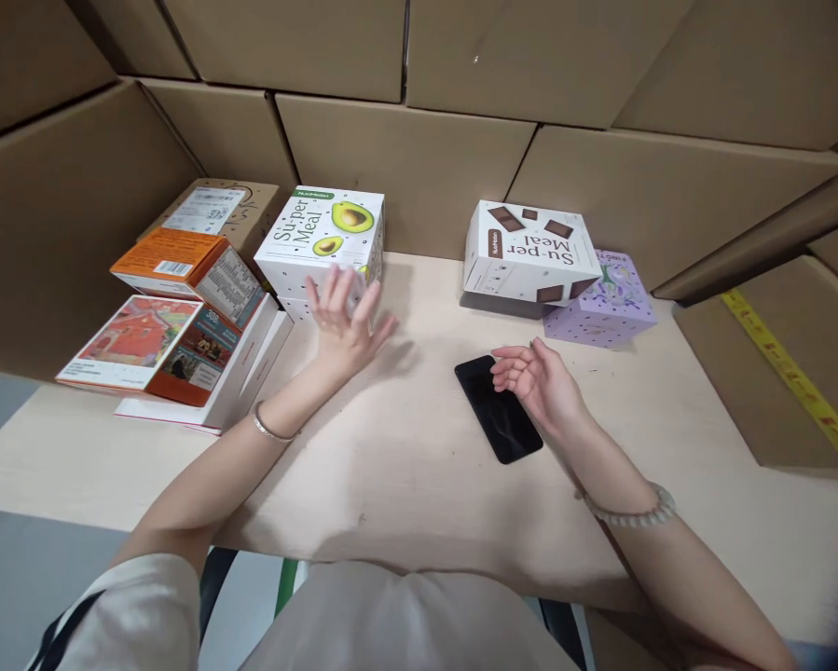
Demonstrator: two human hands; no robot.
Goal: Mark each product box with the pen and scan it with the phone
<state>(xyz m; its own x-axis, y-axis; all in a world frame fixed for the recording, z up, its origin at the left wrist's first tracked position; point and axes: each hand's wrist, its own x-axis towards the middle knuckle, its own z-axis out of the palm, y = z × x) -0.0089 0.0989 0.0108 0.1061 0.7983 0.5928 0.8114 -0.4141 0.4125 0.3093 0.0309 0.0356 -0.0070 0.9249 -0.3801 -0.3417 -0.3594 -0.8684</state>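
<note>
Head view: the left hand (345, 321) is raised above the table (405, 429), fingers spread and released, in front of the avocado box (321, 238); whether the fingertips touch the box cannot be determined. The right hand (541, 387) is turned palm inward, fingers loosely curled and released, partly covering one edge of the phone (495, 415); contact cannot be confirmed. The phone lies flat, dark screen up. The avocado box sits at the back left, near the cardboard wall (405, 168). A chocolate box (527, 252) stands at the back right, a purple box (607, 312) just beside it. An orange box (173, 256) is at the left
</note>
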